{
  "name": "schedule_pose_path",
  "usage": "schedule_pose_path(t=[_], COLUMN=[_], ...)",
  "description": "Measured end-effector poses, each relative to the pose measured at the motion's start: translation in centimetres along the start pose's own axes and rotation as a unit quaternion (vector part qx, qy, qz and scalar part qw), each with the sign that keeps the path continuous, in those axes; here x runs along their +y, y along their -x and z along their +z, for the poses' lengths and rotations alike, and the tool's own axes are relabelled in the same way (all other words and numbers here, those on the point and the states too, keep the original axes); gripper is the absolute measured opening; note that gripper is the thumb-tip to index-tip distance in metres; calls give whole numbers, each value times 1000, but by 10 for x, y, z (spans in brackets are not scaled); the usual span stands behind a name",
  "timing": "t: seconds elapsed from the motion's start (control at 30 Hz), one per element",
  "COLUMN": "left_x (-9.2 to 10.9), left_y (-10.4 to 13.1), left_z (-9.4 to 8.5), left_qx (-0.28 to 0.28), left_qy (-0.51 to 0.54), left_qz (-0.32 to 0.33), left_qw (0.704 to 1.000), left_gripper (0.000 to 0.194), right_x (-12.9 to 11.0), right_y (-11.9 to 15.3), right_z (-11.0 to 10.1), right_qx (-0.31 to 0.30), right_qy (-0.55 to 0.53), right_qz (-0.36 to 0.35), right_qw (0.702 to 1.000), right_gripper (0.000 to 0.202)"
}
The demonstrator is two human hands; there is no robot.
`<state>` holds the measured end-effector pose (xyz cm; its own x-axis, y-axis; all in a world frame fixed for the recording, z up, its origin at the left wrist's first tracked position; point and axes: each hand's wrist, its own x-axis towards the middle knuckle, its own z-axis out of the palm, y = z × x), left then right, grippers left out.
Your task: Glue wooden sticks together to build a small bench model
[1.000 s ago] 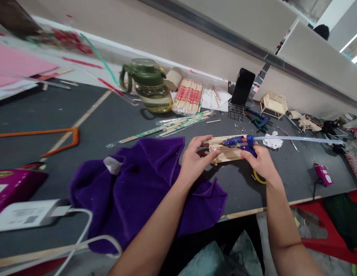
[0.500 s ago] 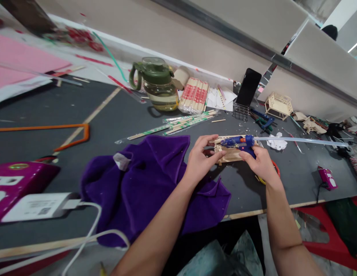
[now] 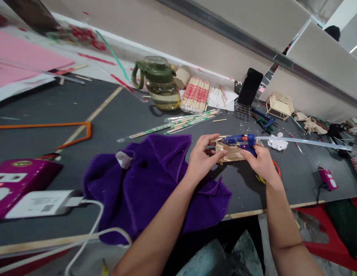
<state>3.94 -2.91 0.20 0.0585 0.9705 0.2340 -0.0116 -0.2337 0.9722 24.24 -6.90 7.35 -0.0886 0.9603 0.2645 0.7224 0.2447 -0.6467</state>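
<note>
Pinching the stick model (image 3: pixel 232 155) — left hand (image 3: pixel 203 159), clasping the glue gun (image 3: pixel 249 139) over the model — right hand (image 3: pixel 261 161), towel (image 3: pixel 149 184) left of the model.

We are wearing a mottled blue-green garment (image 3: pixel 201 260) whose cloth is rising in two pointed folds, and black cloth (image 3: pixel 224 228) is showing behind it. Our forearms (image 3: pixel 166 222) are showing bare, as are our left hand (image 3: pixel 201 159) and right hand (image 3: pixel 262 163).
</note>
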Motion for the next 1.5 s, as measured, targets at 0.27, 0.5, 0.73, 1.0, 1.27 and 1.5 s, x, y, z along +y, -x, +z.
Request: schedule_pose_path(t=[0.27, 0.5, 0.73, 1.0, 1.27, 1.5], left_x=[-2, -4, -5, -6, -4, -4], left_y=[0, -1, -1, 0, 0, -1], left_z=[1, 2, 3, 3, 3, 4], left_qx=[0, 4, 6, 7, 6, 8], left_qy=[11, 19, 16, 12, 16, 23], left_qz=[-5, 1, 8, 15, 10, 11], left_qw=[1000, 1000, 1000, 1000, 1000, 1000], left_gripper=[53, 52, 51, 49, 50, 51], right_x=[0, -3, -4, -4, 0, -1], right_y=[0, -1, 1, 1, 1, 1], right_z=[-1, -2, -5, -3, -4, -5], right_qx=[-4, -11, -26, -18, -20, -32], right_qy=[7, 13, 26, 15, 24, 27], right_qz=[-10, -17, -2, 2, 6, 7], right_qw=[1000, 1000, 999, 1000, 999, 999], right_gripper=[28, 27, 29, 30, 35, 36])
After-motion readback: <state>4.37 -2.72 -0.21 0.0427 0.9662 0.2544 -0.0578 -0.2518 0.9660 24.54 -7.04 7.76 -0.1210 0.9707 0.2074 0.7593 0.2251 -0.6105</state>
